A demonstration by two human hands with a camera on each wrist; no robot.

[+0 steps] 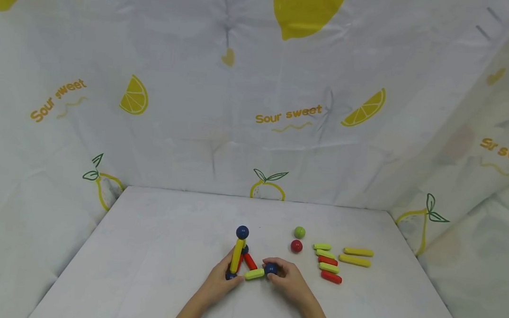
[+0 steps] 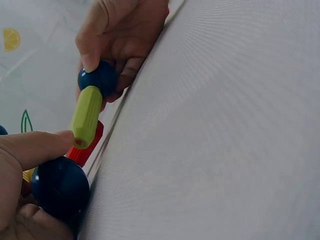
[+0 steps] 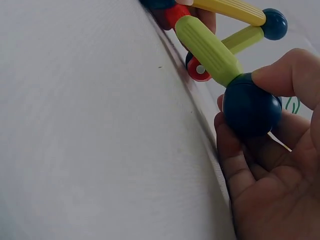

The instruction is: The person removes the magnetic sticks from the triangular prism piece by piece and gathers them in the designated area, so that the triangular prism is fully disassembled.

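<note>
Low in the frame's middle, my right hand [image 1: 291,283] pinches a blue ball [image 1: 270,269]. Its green stick [image 1: 254,274] points left, at the other ball [image 2: 60,187] my left hand [image 1: 218,283] grips.

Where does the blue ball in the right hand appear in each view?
Head: blue ball low, just right of centre, in the right hand.
Left wrist: blue ball in the upper left.
Right wrist: blue ball right of centre, about mid-height.
Shared landmark: the light-green rod touching it.

Dark blue ball [image 1: 270,269], lime-green rod [image 1: 254,274], red rod [image 1: 250,262], yellow rod [image 1: 236,256], lemon-patterned white backdrop [image 1: 174,141]
</note>
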